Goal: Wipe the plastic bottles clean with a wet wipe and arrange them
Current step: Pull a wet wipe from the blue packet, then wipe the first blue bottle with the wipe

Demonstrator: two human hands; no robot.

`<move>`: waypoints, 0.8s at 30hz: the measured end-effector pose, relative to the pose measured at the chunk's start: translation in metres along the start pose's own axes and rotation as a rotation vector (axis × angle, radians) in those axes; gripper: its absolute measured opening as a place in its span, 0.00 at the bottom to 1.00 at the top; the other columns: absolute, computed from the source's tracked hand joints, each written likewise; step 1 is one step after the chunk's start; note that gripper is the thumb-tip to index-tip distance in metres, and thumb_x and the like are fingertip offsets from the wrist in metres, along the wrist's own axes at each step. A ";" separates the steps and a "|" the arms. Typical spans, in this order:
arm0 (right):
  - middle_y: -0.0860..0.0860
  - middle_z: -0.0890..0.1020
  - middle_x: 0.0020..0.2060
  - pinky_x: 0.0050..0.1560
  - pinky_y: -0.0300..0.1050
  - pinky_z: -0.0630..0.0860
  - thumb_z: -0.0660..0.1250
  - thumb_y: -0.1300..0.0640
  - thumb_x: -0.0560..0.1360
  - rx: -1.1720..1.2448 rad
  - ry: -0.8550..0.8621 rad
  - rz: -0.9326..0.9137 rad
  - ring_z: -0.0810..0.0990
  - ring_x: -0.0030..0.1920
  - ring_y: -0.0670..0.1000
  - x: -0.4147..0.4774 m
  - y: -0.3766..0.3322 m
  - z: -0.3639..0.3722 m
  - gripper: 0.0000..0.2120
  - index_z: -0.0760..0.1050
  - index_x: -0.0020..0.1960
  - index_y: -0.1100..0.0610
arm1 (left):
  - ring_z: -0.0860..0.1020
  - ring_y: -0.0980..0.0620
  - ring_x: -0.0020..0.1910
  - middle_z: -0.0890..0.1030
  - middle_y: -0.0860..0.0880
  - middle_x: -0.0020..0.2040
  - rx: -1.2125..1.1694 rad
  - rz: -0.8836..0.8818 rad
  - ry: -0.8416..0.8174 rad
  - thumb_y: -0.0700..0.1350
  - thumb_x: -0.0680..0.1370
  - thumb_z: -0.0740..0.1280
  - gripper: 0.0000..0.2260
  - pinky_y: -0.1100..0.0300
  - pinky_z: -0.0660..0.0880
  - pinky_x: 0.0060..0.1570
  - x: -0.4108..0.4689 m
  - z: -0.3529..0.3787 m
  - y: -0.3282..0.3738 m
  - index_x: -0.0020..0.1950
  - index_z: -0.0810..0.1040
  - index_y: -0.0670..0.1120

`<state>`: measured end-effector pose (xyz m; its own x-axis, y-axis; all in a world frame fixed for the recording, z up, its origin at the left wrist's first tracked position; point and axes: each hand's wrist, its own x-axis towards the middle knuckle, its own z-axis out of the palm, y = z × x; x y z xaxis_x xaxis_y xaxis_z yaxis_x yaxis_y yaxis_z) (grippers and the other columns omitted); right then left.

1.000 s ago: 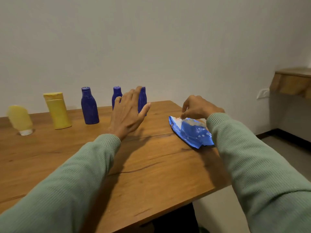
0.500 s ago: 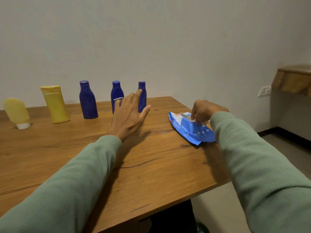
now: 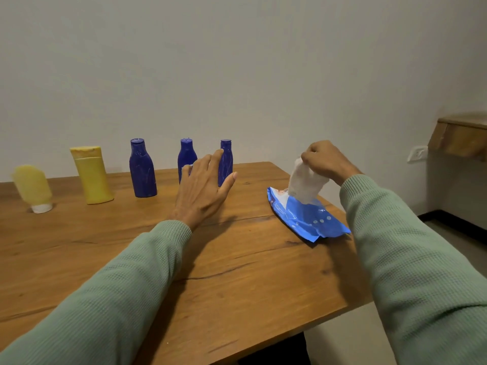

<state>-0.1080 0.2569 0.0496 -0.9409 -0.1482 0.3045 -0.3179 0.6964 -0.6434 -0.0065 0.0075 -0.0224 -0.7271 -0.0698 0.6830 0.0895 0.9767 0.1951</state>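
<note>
Blue bottles [image 3: 187, 155] stand partly behind the flat-fingered left grip [image 3: 203, 191]; right grip [image 3: 326, 160] pinches a wipe [image 3: 305, 184] rising from its pack [image 3: 305, 219].

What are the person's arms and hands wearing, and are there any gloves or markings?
Both arms are covered by long sleeves of a pale sage-green knit with a fine waffle texture: the left sleeve and the right sleeve. Each ends in a ribbed cuff at the wrist. The left hand and right hand are bare: no gloves, and no ring or watch shows.
</note>
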 end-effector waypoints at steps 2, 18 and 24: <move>0.54 0.80 0.42 0.46 0.47 0.75 0.60 0.61 0.72 0.095 0.058 0.020 0.78 0.45 0.54 0.003 -0.002 0.003 0.09 0.78 0.44 0.63 | 0.72 0.47 0.63 0.73 0.45 0.67 -0.003 -0.006 -0.001 0.65 0.79 0.48 0.31 0.48 0.65 0.63 0.004 0.000 -0.001 0.75 0.60 0.46; 0.54 0.75 0.33 0.34 0.42 0.73 0.65 0.66 0.63 0.728 0.214 0.323 0.76 0.32 0.54 0.020 -0.025 0.020 0.04 0.70 0.34 0.61 | 0.71 0.46 0.67 0.70 0.44 0.71 -0.333 -0.377 -0.168 0.51 0.80 0.63 0.26 0.47 0.71 0.63 0.024 0.029 -0.025 0.76 0.59 0.46; 0.55 0.76 0.37 0.50 0.55 0.78 0.61 0.68 0.71 0.790 0.130 0.379 0.78 0.41 0.55 0.036 -0.035 0.039 0.06 0.69 0.38 0.60 | 0.77 0.47 0.58 0.77 0.45 0.61 -0.404 -0.423 -0.161 0.46 0.78 0.66 0.21 0.52 0.75 0.56 0.029 0.049 -0.034 0.70 0.67 0.46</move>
<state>-0.1352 0.2000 0.0552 -0.9939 0.1085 0.0184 -0.0200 -0.0134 -0.9997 -0.0641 -0.0174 -0.0432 -0.8471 -0.3728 0.3788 -0.0014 0.7143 0.6998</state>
